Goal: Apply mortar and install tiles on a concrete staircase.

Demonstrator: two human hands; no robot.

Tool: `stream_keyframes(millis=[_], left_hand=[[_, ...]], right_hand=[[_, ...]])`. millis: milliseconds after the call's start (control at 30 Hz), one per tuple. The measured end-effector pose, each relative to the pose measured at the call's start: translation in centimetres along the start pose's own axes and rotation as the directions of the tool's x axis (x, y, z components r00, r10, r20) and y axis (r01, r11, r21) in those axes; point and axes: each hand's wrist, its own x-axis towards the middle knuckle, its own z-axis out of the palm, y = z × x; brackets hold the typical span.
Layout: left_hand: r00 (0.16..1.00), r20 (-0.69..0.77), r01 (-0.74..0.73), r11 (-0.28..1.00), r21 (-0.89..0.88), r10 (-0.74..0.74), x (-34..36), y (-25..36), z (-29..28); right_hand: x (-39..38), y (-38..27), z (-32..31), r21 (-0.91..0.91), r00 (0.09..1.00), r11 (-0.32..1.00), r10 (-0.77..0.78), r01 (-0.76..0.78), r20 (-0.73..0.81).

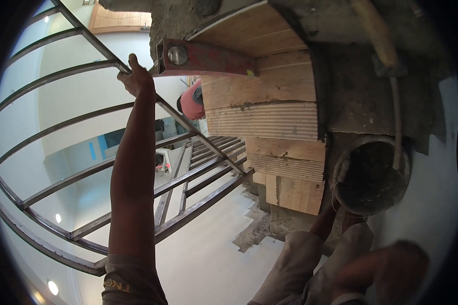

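My left arm reaches up and forward, and my left hand (137, 79) is closed round a bar of the grey metal stair railing (99, 46). Close to that hand, a red spirit level (208, 58) with a round vial window lies across the wood-look tiles (259, 86) on the stairs. My right hand (404, 259) hangs at the lower right near my knee, dark and smeared, so its fingers do not show clearly. Ahead of my legs stands a mortar-stained bucket (343, 178), its inside dark and wet-looking.
A wooden-handled tool (379, 33) lies at the upper right on rough cement. Ribbed tile strips (285, 162) edge the steps. Past the railing the floor drops to a lower level, where a person in a pink shirt (192, 101) bends. A white wall (437, 198) runs along the right.
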Motion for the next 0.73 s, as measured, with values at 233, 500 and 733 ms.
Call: stream_keyframes(millis=[233, 500, 733], left_hand=[[0.794, -0.012, -0.606, 0.791, -0.084, 0.608, -8.8, -2.4, 0.2], [0.59, 0.807, 0.13, 0.989, -0.074, -0.017, -47.7, -7.8, -20.3], [0.24, 0.971, 0.273, 0.961, -0.054, -0.014, -56.6, -16.7, -37.3]], right_hand=[[-27.3, -10.8, 3.6, 0.45, 0.041, 0.504, 0.698, -0.737, -0.715], [-38.4, -15.1, 15.0, 0.309, -0.168, -0.381, -0.361, -0.871, -0.917], [-47.7, -21.3, 27.1, 0.727, -0.696, -0.324, -0.23, -0.605, -0.681]])
